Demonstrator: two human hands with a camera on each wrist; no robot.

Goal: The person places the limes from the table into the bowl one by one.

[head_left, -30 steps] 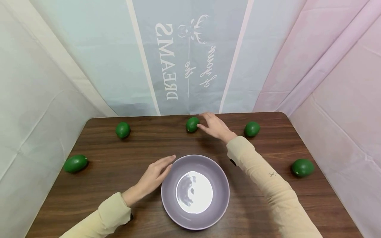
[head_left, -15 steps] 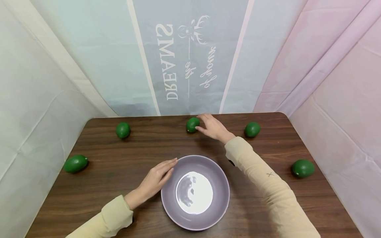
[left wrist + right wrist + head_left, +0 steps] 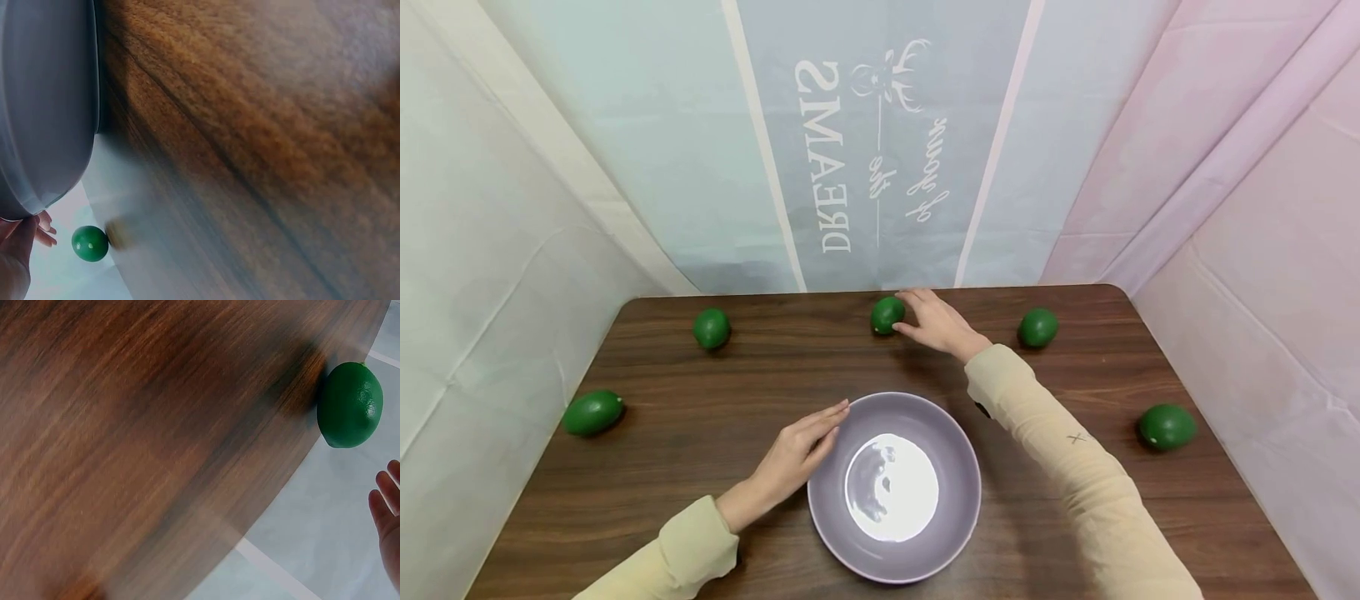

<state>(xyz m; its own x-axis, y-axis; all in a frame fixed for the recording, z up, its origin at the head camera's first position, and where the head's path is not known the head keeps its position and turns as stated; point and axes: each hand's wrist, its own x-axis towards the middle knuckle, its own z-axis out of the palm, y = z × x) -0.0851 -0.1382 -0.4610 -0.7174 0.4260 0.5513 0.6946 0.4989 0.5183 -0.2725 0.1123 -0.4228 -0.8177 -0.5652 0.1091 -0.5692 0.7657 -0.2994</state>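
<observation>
A shallow purple-grey bowl (image 3: 955, 492) stands on the wooden table, its base catching a bright reflection. My left hand (image 3: 793, 454) lies at the bowl's upper left rim with its fingers straight; in the left wrist view its fingers (image 3: 15, 253) meet the rim of the bowl (image 3: 47, 106). At the table's back edge sits a green lime (image 3: 887, 316). Just right of it is my right hand (image 3: 936, 323), thumb and fingers spread toward the fruit. A gap shows between the lime (image 3: 350, 405) and those fingers (image 3: 386, 494) in the right wrist view.
More limes lie around the table: one at back left (image 3: 711, 328), one at far left (image 3: 593, 412), one at back right (image 3: 1038, 327) and one at far right (image 3: 1167, 427). A printed cloth (image 3: 880, 167) hangs behind the table, with pale cloth on both sides.
My right hand has moved slightly left and down, nearer the back middle lime. The left hand has shifted a little to the right along the bowl's rim. Limes and bowl stay put.
</observation>
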